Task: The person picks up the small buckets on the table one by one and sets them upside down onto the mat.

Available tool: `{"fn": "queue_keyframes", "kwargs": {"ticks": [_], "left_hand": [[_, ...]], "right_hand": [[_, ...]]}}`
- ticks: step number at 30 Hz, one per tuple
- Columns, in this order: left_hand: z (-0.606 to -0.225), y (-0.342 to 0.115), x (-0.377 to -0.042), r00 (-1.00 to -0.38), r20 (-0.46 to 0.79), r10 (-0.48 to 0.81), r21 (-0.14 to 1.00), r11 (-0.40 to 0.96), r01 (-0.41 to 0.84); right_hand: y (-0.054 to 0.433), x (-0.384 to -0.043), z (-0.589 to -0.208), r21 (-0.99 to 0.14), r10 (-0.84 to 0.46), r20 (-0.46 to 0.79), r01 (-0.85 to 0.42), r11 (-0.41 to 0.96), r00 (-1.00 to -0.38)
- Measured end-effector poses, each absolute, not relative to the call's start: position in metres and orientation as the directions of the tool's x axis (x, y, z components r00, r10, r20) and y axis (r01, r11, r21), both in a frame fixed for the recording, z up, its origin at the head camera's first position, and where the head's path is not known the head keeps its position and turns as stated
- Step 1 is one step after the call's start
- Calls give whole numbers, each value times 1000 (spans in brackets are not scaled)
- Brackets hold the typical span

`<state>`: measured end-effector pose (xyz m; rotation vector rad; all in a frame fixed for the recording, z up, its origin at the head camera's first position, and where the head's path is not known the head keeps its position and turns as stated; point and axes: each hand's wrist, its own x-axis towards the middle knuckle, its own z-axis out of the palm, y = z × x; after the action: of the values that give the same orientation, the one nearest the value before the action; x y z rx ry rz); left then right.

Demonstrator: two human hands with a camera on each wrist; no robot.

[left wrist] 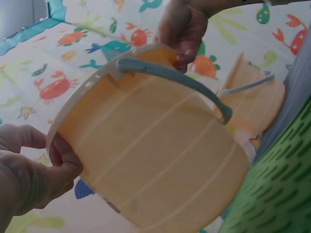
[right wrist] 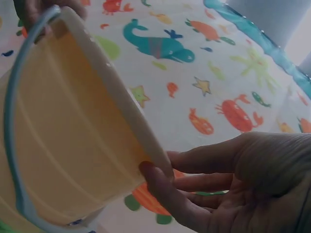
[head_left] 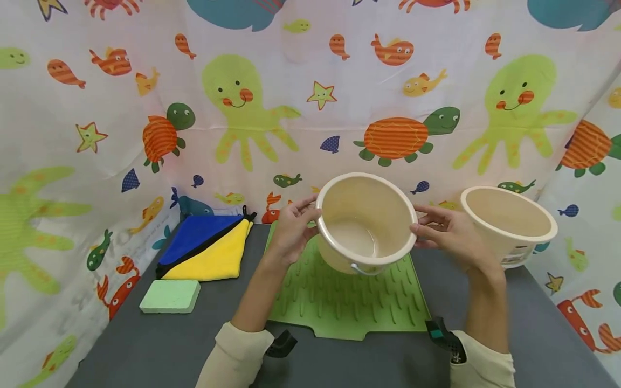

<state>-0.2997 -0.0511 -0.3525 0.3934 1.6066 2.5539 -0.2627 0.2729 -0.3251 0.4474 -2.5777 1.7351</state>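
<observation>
A cream bucket is held up over a green drying mat, its mouth tilted toward the head camera. My left hand pinches the rim on the left side, thumb and fingers on either side of it. On the opposite side, my right hand pinches the rim the same way. The bucket's grey-blue handle hangs down along the near side, and neither hand touches it. From the head view the inside shows bare walls and floor.
A second cream bucket stands at the back right. On the left lie a blue and yellow cloth and a light green sponge. A grey table carries everything, and a sea-animal printed curtain surrounds it.
</observation>
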Motion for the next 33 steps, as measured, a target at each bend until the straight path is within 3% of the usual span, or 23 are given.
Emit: {"fn": "queue_keyframes", "kwargs": {"ticks": [8,16,25,33], "left_hand": [[-353,-71,-304,-965,172,198,937,-336,98],[-357,-77,-311,-980,170,105,953,-270,136],[-355,-85,-315,-982,180,62,967,-196,165],[-356,-96,-318,-980,197,33,970,-153,189]], "right_hand": [[253,-267,-332,-954,-196,188,-227,198,-962],[241,-280,-337,-979,-215,112,-144,141,-970],[224,-288,-346,-964,-235,95,-148,221,-967],[204,-293,-356,-949,-160,143,-181,256,-977]]}}
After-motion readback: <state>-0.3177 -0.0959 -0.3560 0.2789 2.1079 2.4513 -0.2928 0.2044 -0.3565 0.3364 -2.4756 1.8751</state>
